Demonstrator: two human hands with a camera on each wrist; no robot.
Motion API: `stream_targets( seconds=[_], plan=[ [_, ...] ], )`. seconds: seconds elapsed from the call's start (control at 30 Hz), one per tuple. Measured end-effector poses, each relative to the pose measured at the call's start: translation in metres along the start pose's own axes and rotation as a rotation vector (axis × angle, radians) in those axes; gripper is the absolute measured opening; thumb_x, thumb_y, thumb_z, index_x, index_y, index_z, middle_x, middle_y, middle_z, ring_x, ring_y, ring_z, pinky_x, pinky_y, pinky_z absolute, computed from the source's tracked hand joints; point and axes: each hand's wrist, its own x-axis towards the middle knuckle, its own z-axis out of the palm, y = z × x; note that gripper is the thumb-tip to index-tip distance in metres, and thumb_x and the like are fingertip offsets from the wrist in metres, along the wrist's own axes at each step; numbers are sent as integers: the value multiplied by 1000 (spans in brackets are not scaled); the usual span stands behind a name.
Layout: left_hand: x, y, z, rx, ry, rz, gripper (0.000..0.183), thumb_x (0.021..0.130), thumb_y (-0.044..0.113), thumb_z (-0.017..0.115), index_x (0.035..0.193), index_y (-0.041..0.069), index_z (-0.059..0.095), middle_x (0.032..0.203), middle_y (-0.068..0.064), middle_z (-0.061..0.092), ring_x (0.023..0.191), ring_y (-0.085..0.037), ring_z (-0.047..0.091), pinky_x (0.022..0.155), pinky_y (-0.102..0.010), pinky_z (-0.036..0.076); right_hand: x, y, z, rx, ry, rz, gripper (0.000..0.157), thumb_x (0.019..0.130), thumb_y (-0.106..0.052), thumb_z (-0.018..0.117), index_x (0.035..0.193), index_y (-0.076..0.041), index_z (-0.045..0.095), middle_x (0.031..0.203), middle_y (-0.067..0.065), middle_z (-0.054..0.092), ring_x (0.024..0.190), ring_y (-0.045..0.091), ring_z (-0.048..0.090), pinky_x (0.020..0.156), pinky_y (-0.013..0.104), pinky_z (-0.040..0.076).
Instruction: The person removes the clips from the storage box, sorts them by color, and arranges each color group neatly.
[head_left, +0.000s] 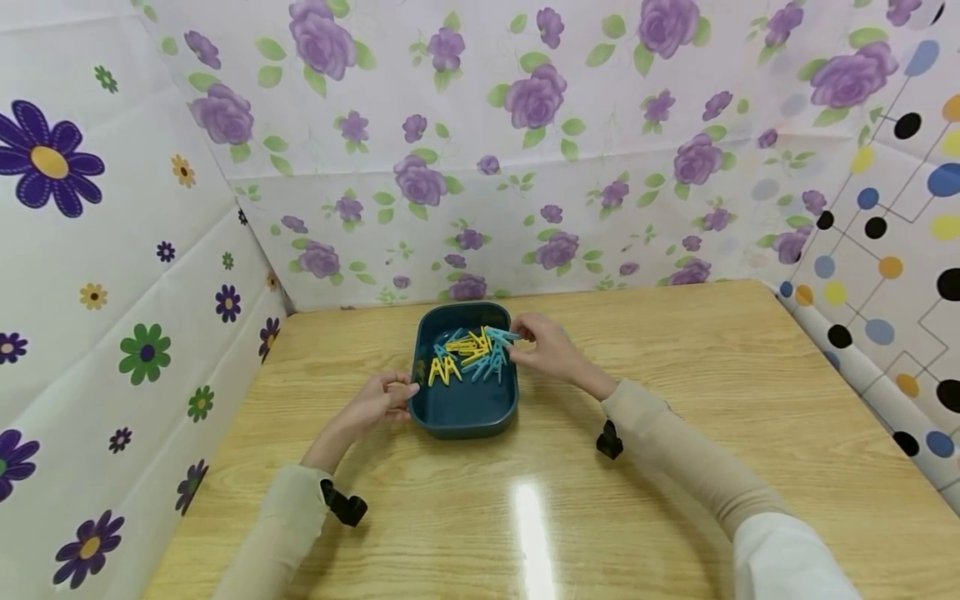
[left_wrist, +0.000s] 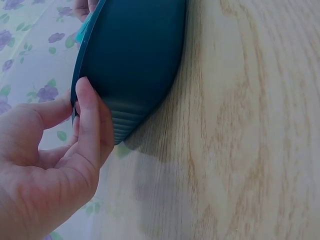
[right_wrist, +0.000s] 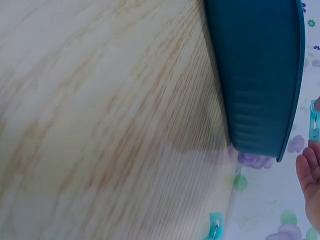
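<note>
Bin (head_left: 465, 410) just below frame centre, left hand (head_left: 384, 397) pinching its left edge, right hand (head_left: 551, 348) pinching blue clothespin (head_left: 502, 334) by right edge.

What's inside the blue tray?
The tray holds a jumble of yellow clothespins and blue clothespins, with bare floor nearest the wearer. The right hand pinches another blue clothespin by the rim. The floor beneath the pile is covered; overlaps prevent an exact count.

Two hands (head_left: 551, 348), one bin (head_left: 465, 410), ten-plus clothespins (head_left: 449, 362)
</note>
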Motion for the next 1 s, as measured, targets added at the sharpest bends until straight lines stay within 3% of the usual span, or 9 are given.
stream_targets(
  seconds=[0.27, 0.5, 0.77, 1.0],
  plan=[
    [-3, 0, 1, 1, -1, 11, 22, 99, 20, 57, 109, 5, 46, 79, 0, 64, 67, -8, 60, 64, -24, 55, -3, 4, -4, -8, 36, 10, 20, 85, -16, 73, 99, -5, 64, 90, 16, 62, 79, 35, 58, 67, 32, 46],
    [-3, 3, 1, 7, -2, 5, 23, 99, 21, 57, 110, 5, 46, 80, 0, 62, 68, -8, 59, 66, -25, 55, -7, 6, -10, -13, 51, 51, 20, 84, -18, 75, 97, -7, 64, 88, 10, 62, 76, 27, 57, 66, 33, 49],
    [-2, -1, 1, -14, -10, 12, 20, 99, 20, 56, 107, 6, 46, 83, -1, 63, 68, -8, 60, 66, -25, 55, -12, 14, -12, -17, 55, 74, 22, 83, -19, 76, 97, -7, 64, 88, 11, 63, 80, 35, 61, 67, 30, 48],
    [1, -2, 0, -17, -11, 11, 20, 99, 21, 57, 108, 6, 46, 83, -1, 64, 69, -8, 61, 65, -24, 55, -17, 22, -17, -20, 81, 106, 25, 83, -20, 77, 98, -4, 65, 89, 11, 64, 77, 24, 59, 67, 31, 49]
  ],
)
